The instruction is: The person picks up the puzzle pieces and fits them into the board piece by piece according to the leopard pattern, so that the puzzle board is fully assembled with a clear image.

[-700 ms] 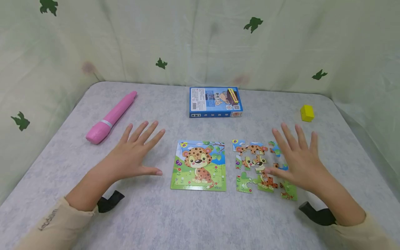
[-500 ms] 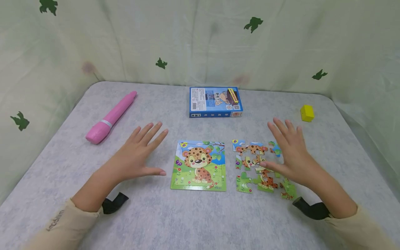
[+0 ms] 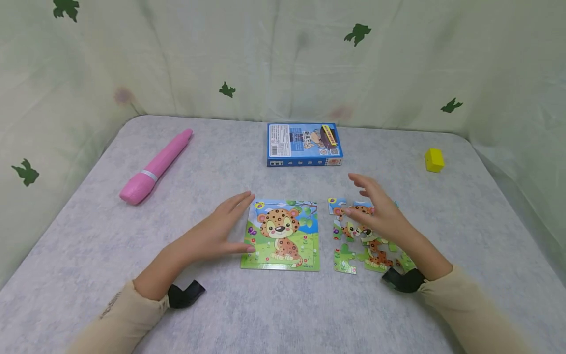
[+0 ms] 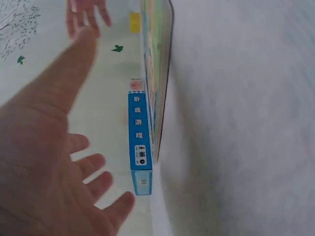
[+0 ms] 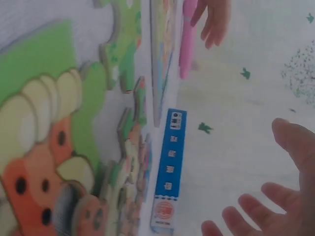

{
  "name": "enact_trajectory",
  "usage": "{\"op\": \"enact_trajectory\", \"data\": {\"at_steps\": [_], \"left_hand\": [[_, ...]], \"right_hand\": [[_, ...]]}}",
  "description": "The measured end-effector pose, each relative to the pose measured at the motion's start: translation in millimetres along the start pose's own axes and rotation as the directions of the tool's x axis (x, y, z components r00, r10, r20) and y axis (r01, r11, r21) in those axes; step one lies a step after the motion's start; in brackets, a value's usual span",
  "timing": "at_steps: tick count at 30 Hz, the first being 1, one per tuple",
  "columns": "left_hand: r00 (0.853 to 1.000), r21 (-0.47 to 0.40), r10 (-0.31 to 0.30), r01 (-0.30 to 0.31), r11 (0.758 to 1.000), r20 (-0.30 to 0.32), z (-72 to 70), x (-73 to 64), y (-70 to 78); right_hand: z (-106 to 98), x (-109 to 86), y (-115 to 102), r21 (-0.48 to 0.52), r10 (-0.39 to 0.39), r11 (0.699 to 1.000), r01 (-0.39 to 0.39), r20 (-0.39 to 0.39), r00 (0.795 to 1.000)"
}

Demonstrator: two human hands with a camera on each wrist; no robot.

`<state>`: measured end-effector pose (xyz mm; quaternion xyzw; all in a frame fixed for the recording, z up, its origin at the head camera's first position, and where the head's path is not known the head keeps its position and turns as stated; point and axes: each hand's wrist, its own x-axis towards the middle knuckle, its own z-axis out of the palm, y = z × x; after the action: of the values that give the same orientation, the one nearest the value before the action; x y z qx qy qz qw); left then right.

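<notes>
A square leopard picture board lies flat on the table, its picture whole. My left hand hovers at the board's left side, thumb tip above its edge and fingers stretched out. To the board's right lie several loose jigsaw pieces of the same leopard, spread with gaps between them. Above these is my right hand, fingers loosely bent and holding nothing; it hides part of the pieces. In the right wrist view, the hand stands apart from the pieces. The left wrist view shows the left hand gripping nothing.
A blue box with printed sides lies behind the board. At the back left is a long pink tapered object with a pale band. A small yellow block sits at the back right. Pale curtains hang behind the table.
Both hands have moved inward: the left rightward to the board's edge, the right leftward over the jigsaw pieces. Their spread fingers have drawn closer together. The board and pieces have not moved.
</notes>
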<state>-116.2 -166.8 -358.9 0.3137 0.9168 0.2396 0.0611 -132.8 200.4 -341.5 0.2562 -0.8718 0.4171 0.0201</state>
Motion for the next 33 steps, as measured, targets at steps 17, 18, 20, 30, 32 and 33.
{"op": "enact_trajectory", "data": {"at_steps": [17,18,20,30,32,33], "left_hand": [[0.999,-0.109,0.011,-0.006,0.994,0.039,14.9,-1.1,-23.2],[0.999,-0.105,0.013,-0.009,0.994,0.037,15.3,-1.0,-24.0],[0.999,-0.102,0.013,-0.009,0.995,0.034,15.9,-0.8,-24.6],[1.000,-0.099,-0.005,0.007,0.995,0.026,15.8,-0.4,-24.8],[1.000,-0.095,-0.009,0.011,0.995,0.025,15.9,-0.2,-25.2],[1.000,-0.092,-0.010,0.012,0.996,0.026,16.1,0.0,-25.5]], "right_hand": [[19.7,-2.7,42.9,0.024,0.122,0.992,-0.126,0.121,0.985],[20.4,-2.3,44.2,0.014,0.119,0.992,-0.122,0.131,0.984],[21.3,-1.7,45.5,-0.012,0.112,0.994,-0.111,0.151,0.982],[23.5,-0.1,47.2,-0.136,0.094,0.988,-0.076,0.133,0.987],[23.7,-0.6,47.0,-0.144,0.090,0.987,-0.072,0.122,0.988],[23.6,-0.9,46.7,-0.143,0.088,0.987,-0.072,0.113,0.990]]}}
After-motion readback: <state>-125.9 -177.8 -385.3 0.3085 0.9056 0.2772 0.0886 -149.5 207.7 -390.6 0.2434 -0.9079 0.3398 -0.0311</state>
